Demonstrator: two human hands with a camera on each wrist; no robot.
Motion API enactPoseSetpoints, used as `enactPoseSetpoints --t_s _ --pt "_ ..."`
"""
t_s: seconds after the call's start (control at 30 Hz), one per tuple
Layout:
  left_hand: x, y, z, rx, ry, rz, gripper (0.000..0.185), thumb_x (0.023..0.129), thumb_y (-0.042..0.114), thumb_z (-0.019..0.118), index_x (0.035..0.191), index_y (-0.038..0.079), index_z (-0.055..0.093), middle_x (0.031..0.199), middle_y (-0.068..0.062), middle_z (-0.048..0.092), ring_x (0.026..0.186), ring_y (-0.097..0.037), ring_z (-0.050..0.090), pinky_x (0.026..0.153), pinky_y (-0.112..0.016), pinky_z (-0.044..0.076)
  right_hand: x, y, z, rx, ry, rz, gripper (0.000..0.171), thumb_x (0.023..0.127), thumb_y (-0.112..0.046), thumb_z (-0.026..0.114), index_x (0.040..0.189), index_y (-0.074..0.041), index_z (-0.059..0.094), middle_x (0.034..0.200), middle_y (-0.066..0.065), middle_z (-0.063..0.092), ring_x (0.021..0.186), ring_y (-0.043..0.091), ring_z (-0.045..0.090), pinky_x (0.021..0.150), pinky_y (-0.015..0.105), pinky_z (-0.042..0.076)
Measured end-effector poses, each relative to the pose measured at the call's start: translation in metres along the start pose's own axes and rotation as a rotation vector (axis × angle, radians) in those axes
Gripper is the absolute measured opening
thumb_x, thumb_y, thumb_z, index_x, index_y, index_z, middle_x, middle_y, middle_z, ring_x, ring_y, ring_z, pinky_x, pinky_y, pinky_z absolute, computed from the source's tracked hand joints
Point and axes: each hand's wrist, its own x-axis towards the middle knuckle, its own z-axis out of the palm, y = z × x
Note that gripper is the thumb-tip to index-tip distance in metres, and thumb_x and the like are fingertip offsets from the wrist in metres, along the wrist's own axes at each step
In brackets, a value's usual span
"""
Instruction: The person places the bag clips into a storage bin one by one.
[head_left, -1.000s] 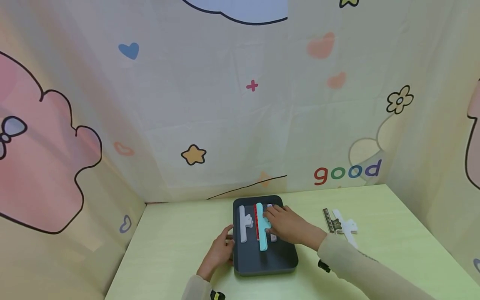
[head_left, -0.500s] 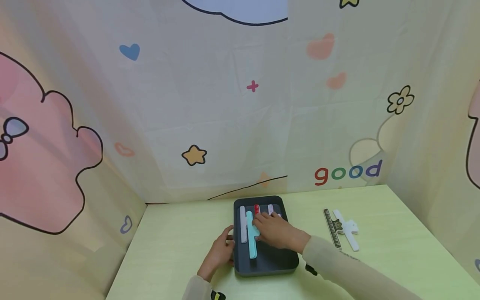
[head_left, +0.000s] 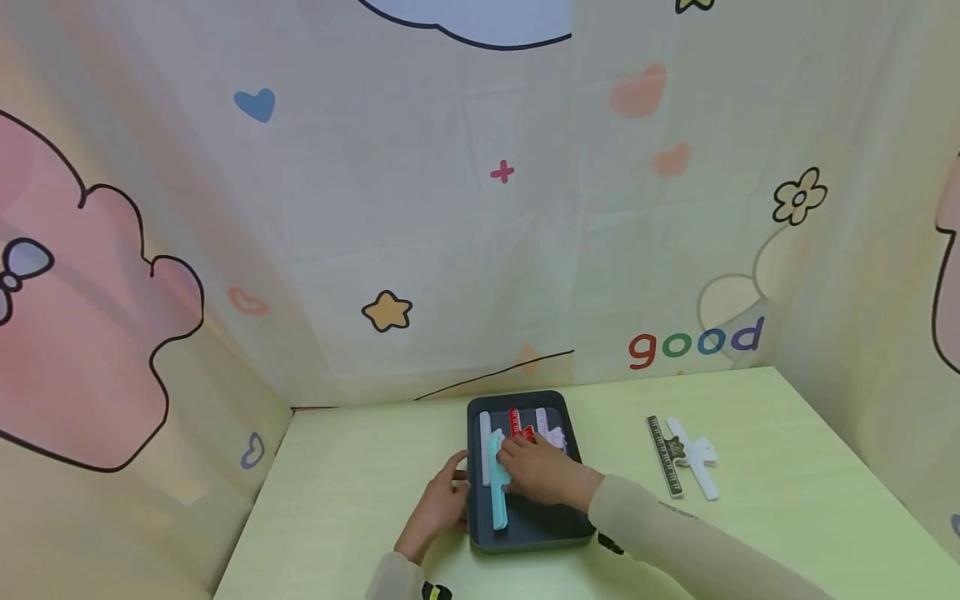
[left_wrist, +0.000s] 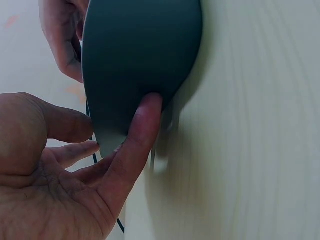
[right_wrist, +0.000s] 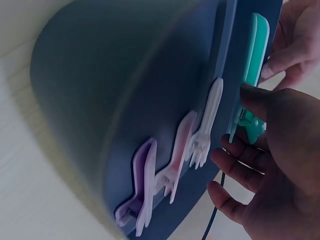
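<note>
In the head view, my right hand (head_left: pixel 542 471) pinches a turquoise bag clip (head_left: pixel 498 492) between thumb and fingers. This clip (right_wrist: pixel 256 50) overlaps part of a whitish clip (head_left: pixel 485 442) at the left of the dark grey tray (head_left: pixel 532 537). A red clip (head_left: pixel 514 421) and a lilac clip (head_left: pixel 542 419) lie farther right in it, partly covered by my hand. At the tray's left side is my left hand (head_left: pixel 441 500). In the left wrist view, its fairly straight fingers press the tray's outer wall (left_wrist: pixel 140 45), the thumb touching near the rim.
Right of the tray, a black ruler-marked clip (head_left: pixel 663 454) and a white clip (head_left: pixel 701 467) lie side by side on the pale green table (head_left: pixel 780 508). A patterned cloth (head_left: pixel 450 208) hangs behind the table and along both sides.
My right hand has carried the turquoise clip left and toward me, from over the red clip to beside the whitish one. More of the red and lilac clips shows. My left hand has stayed put.
</note>
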Motion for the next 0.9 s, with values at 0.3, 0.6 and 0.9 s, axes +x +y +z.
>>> enactPoseSetpoints --t_s 0.3,0.6,0.9 --pt "0.0 -0.001 0.0 -0.023 -0.005 0.004 0.052 0.1 0.007 0.044 0.151 0.009 0.033 0.132 -0.03 0.053 0.103 -0.033 0.062 0.053 -0.035 0.058 0.006 -0.011 0.009 -0.038 -0.031 -0.02 0.051 0.09 -0.049 0.065 0.128 -0.015 0.059 0.133 0.004 0.06 0.125 0.025 0.058 0.101 0.051 0.049" --pt "0.002 -0.003 0.001 -0.011 0.0 -0.012 0.052 0.1 0.008 0.044 0.151 0.01 0.033 0.133 -0.03 0.053 0.101 -0.032 0.063 0.053 -0.034 0.057 0.007 -0.017 0.011 -0.021 -0.07 -0.026 0.054 0.091 -0.052 0.061 0.131 -0.015 0.057 0.138 0.005 0.058 0.127 0.024 0.055 0.104 0.051 0.047" --pt "0.004 -0.005 0.002 0.016 0.001 -0.008 0.052 0.101 0.008 0.045 0.151 0.011 0.034 0.131 -0.028 0.054 0.101 -0.032 0.061 0.056 -0.035 0.058 0.007 -0.019 0.011 -0.012 -0.063 -0.032 0.055 0.09 -0.052 0.063 0.132 -0.017 0.056 0.133 0.002 0.059 0.128 0.021 0.054 0.103 0.05 0.048"
